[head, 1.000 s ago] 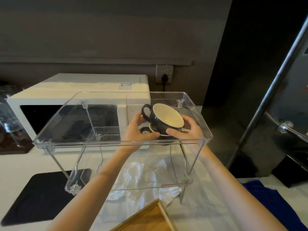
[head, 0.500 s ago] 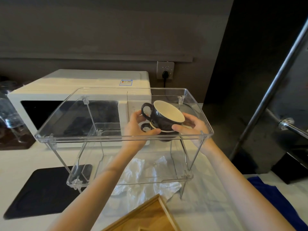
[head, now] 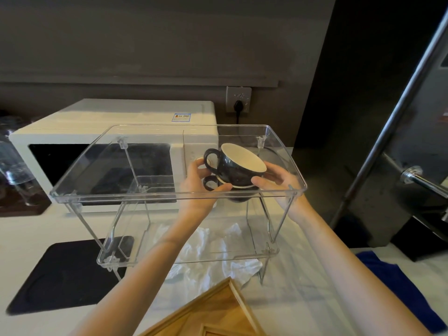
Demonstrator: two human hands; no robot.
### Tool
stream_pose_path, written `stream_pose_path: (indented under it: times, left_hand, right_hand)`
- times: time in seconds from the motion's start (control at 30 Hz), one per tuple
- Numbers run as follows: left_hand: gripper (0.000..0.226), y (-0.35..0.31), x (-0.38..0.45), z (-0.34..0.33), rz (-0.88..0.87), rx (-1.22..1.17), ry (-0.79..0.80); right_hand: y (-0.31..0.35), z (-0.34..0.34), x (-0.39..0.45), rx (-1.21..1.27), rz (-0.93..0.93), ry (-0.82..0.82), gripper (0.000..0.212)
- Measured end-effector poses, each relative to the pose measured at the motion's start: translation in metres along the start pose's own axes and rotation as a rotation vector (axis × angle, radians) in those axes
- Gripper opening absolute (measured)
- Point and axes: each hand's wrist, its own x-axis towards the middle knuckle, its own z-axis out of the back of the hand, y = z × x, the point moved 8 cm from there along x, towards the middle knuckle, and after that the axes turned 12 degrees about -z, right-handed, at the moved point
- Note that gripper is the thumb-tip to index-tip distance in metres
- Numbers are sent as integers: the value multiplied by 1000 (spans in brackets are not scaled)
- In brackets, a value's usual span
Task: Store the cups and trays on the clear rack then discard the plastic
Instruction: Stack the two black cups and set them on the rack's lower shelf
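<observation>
Two dark blue cups (head: 238, 167) with cream insides are stacked one in the other, tilted, at the right end of the top shelf of the clear rack (head: 116, 197). My left hand (head: 202, 187) grips the stack on the handle side. My right hand (head: 278, 181) holds its other side. The lower cup is mostly hidden behind the shelf's front rim. Crumpled white plastic (head: 213, 253) lies on the counter under and in front of the rack. A wooden tray (head: 213, 314) shows its corner at the bottom edge.
A white microwave (head: 116, 132) stands behind the rack. A black mat (head: 63, 275) lies at the left front. Glasses (head: 17, 170) stand at the far left. A blue cloth (head: 402, 284) lies at the right, near a metal rail (head: 388, 132).
The cup stack has moved slightly back and up over the top shelf's right end, with both hands still on it. The view has shifted a little downward.
</observation>
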Motion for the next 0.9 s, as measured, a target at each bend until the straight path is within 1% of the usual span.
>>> stream_pose_path:
  times: [0.13,0.27,0.4,0.57,0.7,0.77,0.83,0.9]
  left_hand:
    - [69,0,3,-3,2,-8,54]
    - [66,1,8,-4,-17,-24,100]
    - [66,6,11,-4,4,-54,126]
    - [65,4,9,-3,22,-45,130]
    - [65,-3,3,1,75,5,126]
    - [60,-14,-7,6,50,32,132]
    - [53,-22,-18,13,23,120,141]
    - [39,-26,-27,23,-6,237,140]
  right_hand:
    - [-2,-1,-4,11,9,-27,48]
    - [-2,0,-6,26,21,-47,51]
    - [-3,0,-6,31,39,-54,53]
    - [-4,-2,-6,46,48,-38,45]
    - [-3,-2,-8,-71,23,-47,41]
    - [-4,0,-10,-171,1,-69,43]
    - [0,5,-17,-273,-12,-107,33]
    - [5,11,-27,-342,-26,-155,23]
